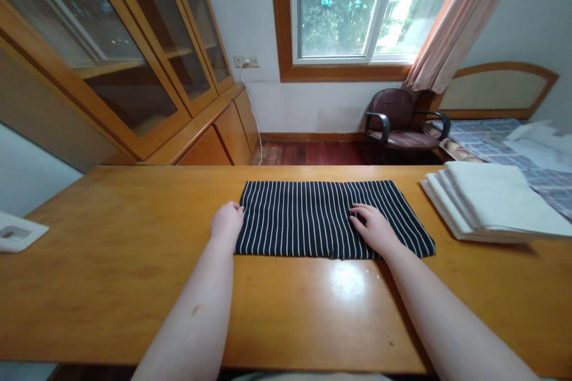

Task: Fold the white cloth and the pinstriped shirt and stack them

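A black cloth with thin white stripes (304, 220) lies folded into a long flat rectangle on the wooden table (134, 297). At its left edge my left hand (227, 221) is closed, the fingertips pinching the fabric's border. My right hand (373, 227) rests on top of the cloth, right of its middle, with fingers slightly bent and the thumb apart from them. No fabric is visibly gathered between those fingers. The cloth's lower right corner extends past my right wrist.
On the table's right side sits a stack of folded white cloths (487, 196). A white object (20, 232) stands at the left edge. Beyond the table are a glass-doored cabinet (147, 30), an armchair (397, 122) and a bed (487, 134).
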Demonstrator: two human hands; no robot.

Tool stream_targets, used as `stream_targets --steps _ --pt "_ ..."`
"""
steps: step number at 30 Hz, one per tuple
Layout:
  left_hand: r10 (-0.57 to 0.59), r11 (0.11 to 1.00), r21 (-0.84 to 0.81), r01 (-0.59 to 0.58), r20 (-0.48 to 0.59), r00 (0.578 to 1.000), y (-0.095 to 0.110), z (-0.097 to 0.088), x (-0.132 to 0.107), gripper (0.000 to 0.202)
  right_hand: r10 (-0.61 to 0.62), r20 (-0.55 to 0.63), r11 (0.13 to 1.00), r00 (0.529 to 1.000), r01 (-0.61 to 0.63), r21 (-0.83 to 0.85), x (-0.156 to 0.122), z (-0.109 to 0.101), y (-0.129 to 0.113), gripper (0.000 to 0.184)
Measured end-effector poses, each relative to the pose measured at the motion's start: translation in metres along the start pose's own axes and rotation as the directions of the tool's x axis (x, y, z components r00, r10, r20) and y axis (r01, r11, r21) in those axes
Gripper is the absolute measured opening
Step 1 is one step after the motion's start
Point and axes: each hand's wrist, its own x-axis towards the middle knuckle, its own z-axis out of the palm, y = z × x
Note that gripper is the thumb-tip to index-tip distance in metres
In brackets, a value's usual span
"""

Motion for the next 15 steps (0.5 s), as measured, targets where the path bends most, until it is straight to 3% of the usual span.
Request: stream_targets --steps 5,10,15 --pt "0.058 0.998 0.039 -0.056 -0.047 0.997 0.006 0.003 -0.001 0.027 -0.006 -0.005 1.0 1.0 0.006 -0.005 0.0 0.001 0.001 0.024" --pt "-0.032 0.999 -0.042 0.034 0.036 0.999 0.005 -0.002 -0.004 0.033 -0.026 0.007 0.999 1.0 0.026 -0.037 0.0 -0.002 -0.001 0.027" --pt "-0.03 0.999 -0.011 0.031 0.089 0.996 -0.004 -0.004 -0.001 0.032 -0.195 0.164 0.98 0.967 0.197 0.004 -0.007 -0.008 -0.024 0.045"
